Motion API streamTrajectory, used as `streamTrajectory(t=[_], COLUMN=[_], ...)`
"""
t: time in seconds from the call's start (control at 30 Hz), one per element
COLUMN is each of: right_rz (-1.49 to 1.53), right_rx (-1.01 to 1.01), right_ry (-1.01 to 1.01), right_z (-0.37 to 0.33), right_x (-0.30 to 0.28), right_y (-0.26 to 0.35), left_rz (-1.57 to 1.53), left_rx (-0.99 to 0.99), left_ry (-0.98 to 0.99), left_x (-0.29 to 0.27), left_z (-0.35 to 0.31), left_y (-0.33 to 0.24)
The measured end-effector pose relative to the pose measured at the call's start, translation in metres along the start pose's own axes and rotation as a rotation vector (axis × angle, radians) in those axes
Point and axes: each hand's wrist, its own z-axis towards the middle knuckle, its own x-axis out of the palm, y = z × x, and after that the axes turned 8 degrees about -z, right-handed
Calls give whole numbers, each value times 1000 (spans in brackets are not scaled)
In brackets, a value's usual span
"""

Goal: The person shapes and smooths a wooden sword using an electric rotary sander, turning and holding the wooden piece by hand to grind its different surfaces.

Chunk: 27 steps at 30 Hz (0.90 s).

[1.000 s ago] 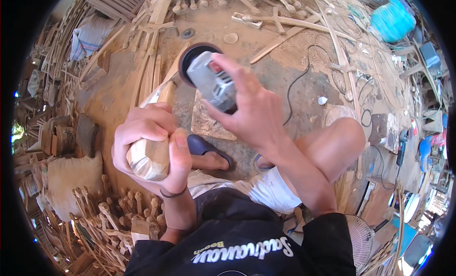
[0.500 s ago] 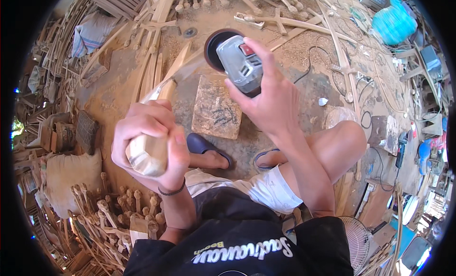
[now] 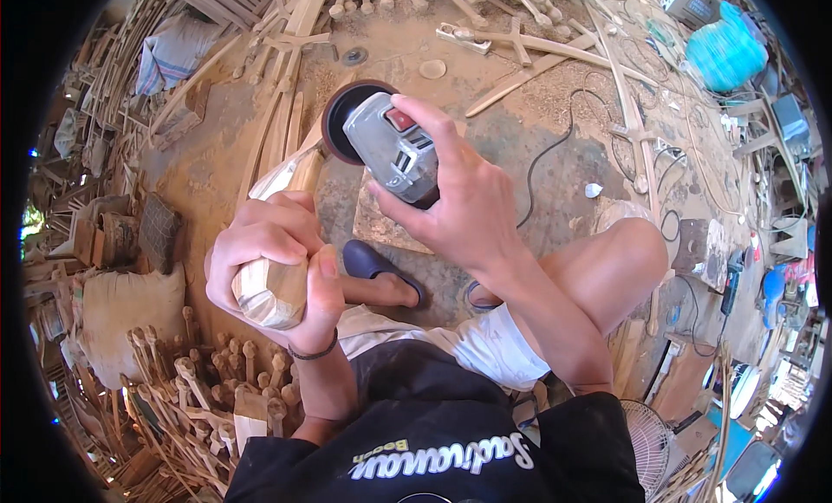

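Note:
My left hand (image 3: 264, 234) is closed around a pale carved wooden piece (image 3: 270, 297). Its rounded, faceted end juts out toward me, and the rest runs away past my fingers. In my right hand (image 3: 464, 191) is a grey angle grinder (image 3: 387, 143) with a red switch, gripped by its body. The grinder's dark round sanding disc (image 3: 336, 113) lies at the far part of the wood; whether it touches there I cannot tell. Beneath the grinder, a wooden block (image 3: 381, 221) rests on the floor, partly hidden by my right hand.
Several carved wooden sticks (image 3: 230, 373) stand bunched at the near left beside a cushion (image 3: 130, 325). Long wooden pieces (image 3: 546, 48) lie across the dusty floor ahead. A black cable (image 3: 550, 148) trails right of the grinder. A fan (image 3: 646, 442) stands near right.
My right hand has brought the grinder left and slightly down, nearer to my left hand. The wooden piece has turned a little in my left hand's grip.

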Motion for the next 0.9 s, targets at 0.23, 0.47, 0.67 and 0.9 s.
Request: streamTrajectory(t=[0.23,0.47,0.67,0.9], right_rz=[-131,-122,-181,-178], right_rx=[-24,34,47,117], right_ry=[19,2,-9,-159], right_z=[-1,-4,0,3], right_x=[2,-6,-10,-25], right_y=[0,1,-14,-32], left_rz=[-24,-37,9,-11], left_rx=[-17,-22,-29,-18], left_ry=[-74,-63,4,-61], left_x=[2,13,16,8], left_z=[-1,1,-1,5], left_y=[-1,0,-3,-3])
